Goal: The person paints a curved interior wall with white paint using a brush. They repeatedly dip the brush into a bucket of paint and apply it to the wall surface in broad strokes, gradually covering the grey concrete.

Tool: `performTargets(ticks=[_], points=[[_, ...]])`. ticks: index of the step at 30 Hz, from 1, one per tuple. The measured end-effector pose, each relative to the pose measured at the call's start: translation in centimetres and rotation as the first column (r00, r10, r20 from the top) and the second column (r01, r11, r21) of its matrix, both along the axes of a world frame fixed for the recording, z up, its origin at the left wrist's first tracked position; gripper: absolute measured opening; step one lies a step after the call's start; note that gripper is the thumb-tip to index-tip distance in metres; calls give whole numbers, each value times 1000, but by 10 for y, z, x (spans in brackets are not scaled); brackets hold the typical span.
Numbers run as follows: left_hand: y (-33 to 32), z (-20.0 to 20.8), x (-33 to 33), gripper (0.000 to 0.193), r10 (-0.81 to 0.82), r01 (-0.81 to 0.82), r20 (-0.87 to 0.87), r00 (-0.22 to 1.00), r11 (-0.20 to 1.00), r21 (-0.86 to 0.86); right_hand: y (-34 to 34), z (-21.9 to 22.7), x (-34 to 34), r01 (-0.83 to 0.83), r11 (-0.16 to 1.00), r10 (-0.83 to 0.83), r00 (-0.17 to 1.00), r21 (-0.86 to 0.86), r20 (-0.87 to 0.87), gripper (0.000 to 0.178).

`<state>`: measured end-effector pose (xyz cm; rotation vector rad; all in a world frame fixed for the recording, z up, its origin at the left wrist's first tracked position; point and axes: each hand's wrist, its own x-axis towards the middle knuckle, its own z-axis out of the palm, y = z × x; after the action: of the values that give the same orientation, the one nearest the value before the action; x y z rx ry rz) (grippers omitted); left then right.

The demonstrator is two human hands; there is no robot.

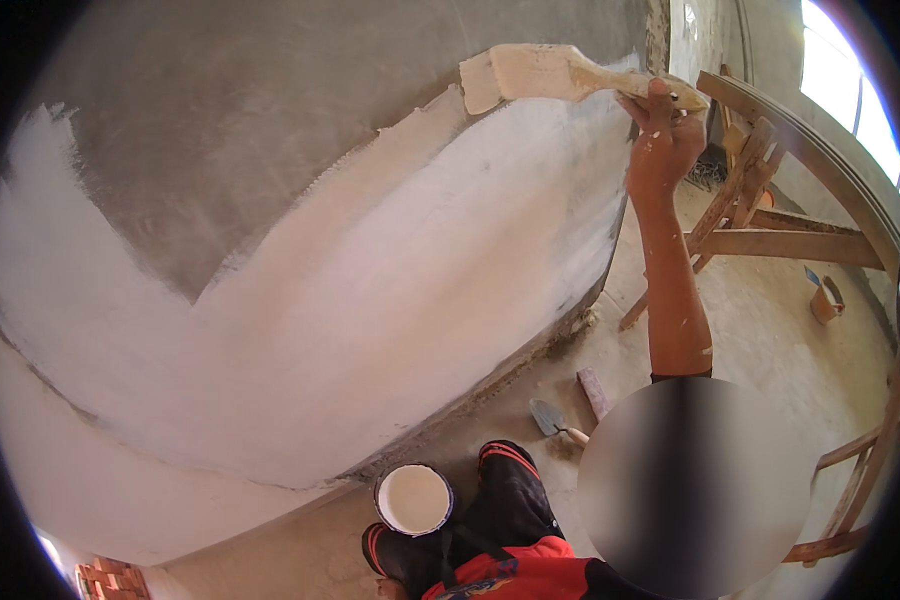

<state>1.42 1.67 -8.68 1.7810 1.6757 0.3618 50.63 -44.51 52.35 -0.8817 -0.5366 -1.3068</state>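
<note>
My right hand [662,135] is raised at the upper right, fingers closed round the handle of a wide flat paintbrush [545,75]. The brush is smeared with cream paint, its broad end against the grey plastered wall [240,90]. Below it runs a wide painted band [350,250], white with cream patches. An open paint bucket [414,499] of cream-white paint is by my dark-trousered legs. At the lower edge shows a small patch of skin, possibly my left hand [390,590]; its fingers cannot be made out.
A wooden trestle [785,245] stands to the right of my raised arm. A trowel [552,420] and a pinkish block [593,393] lie on the floor, with a small orange-brown bucket [826,300] farther right. Bricks [110,579] are at lower left. A blurred disc covers the lower right.
</note>
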Motion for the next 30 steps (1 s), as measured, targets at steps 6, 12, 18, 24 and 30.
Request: performTargets(ticks=[6, 12, 18, 24, 30], points=[[9, 6, 5, 54, -20, 21, 22, 1000, 999, -50, -14, 8, 1, 281, 959, -280, 960, -38, 23, 37], [13, 7, 8, 54, -38, 41, 31, 999, 996, -83, 6, 8, -4, 509, 848, -502, 861, -144, 84, 31], [12, 11, 8, 55, -36, 42, 45, 998, 989, -145, 42, -1, -23, 518, 847, -507, 855, -118, 110, 27], [4, 11, 6, 55, -10, 24, 70, 997, 980, -198, 67, -15, -32, 505, 842, -448, 850, -188, 277, 24], [26, -36, -4, 52, 45, -45, 78, 996, 999, -3, 74, -12, -52, 455, 851, -381, 878, -262, 290, 24]])
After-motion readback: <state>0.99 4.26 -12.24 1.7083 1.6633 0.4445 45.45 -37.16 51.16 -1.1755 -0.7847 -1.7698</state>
